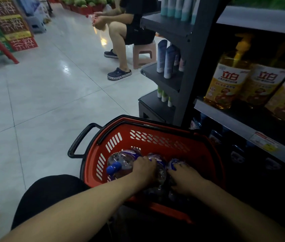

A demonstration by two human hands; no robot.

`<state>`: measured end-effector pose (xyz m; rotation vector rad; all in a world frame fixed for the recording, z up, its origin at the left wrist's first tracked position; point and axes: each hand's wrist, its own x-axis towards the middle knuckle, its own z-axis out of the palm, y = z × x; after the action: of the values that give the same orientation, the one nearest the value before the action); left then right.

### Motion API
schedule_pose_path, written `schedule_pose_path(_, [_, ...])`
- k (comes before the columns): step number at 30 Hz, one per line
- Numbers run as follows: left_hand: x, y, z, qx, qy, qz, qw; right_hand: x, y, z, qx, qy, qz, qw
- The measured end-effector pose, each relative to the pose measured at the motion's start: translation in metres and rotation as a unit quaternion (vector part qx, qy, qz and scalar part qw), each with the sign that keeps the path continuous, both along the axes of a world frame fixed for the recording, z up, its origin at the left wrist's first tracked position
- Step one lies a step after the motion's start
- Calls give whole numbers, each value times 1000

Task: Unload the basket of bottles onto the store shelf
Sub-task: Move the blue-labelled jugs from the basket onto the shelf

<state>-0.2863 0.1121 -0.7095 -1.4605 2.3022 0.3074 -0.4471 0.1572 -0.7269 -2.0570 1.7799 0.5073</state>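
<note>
Pickup stage of the unload: the red basket (155, 137) sits on the floor just beside the store shelf (225, 119), with three water bottles lying inside. The left hand (144, 170) has its fingers (151, 161) curled down over the middle bottle (161, 165), right next to the blue-capped bottle (120, 160). The right hand (181, 179) has bent fingers draped over the end bottle (174, 164); can't tell whether they close underneath. Next, I'd guess, is a firm grip, lifting both clear of the rim and swinging right.
</note>
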Motion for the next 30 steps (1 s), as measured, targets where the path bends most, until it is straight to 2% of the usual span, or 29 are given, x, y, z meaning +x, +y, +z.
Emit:
schedule_pose_path(11, [-18, 4, -11, -46, 16, 32, 998, -4, 19, 14, 11, 8, 0, 1000])
schedule_pose_path(19, [-15, -4, 1, -21, 65, 59, 996, -6, 22, 28, -7, -16, -22, 1000])
schedule_pose_path(23, [-14, -12, 15, 24, 106, 124, 986, -12, 19, 31, -23, -40, -29, 999])
schedule_pose_path(25, [-8, -21, 25, 91, 172, 189, 962, -15, 20, 28, -27, -45, -31, 998])
schedule_pose_path(26, [-3, -25, 31, 149, 229, 236, 933, -16, 21, 27, -27, -49, -34, 998])
schedule_pose_path(28, [7, -34, 44, 268, 322, 345, 840, -18, 22, 25, -31, -69, -42, 996])
schedule_pose_path(30, [16, -36, 59, 352, 337, 431, 760, -18, 20, 27, -40, -97, -55, 993])
